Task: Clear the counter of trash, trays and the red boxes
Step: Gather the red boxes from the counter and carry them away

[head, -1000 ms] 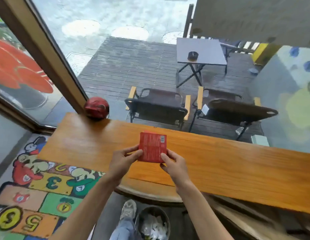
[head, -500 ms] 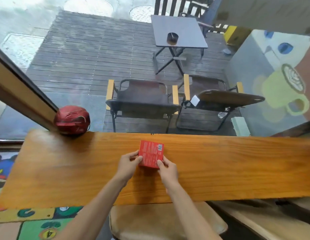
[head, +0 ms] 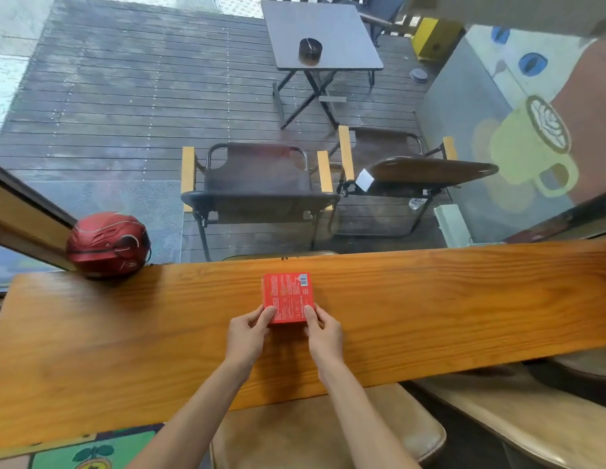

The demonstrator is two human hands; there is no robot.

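Note:
A flat red box [head: 287, 296] with small printed text and a barcode lies on the long wooden counter [head: 430, 299], near its middle. My left hand [head: 247, 333] pinches the box's near left corner, thumb on top. My right hand [head: 323, 335] pinches its near right corner the same way. Both forearms reach in from the bottom of the view.
A red helmet [head: 107, 245] sits at the counter's far left by the window frame. Tan stools [head: 328, 431] stand under the counter's near edge. Beyond the glass are folding chairs [head: 257, 184] and a small table [head: 320, 33] on a deck.
The box has come down from being held up in the air to lying flat on the counter, both hands still on it. The view has shifted right and closer to the counter.

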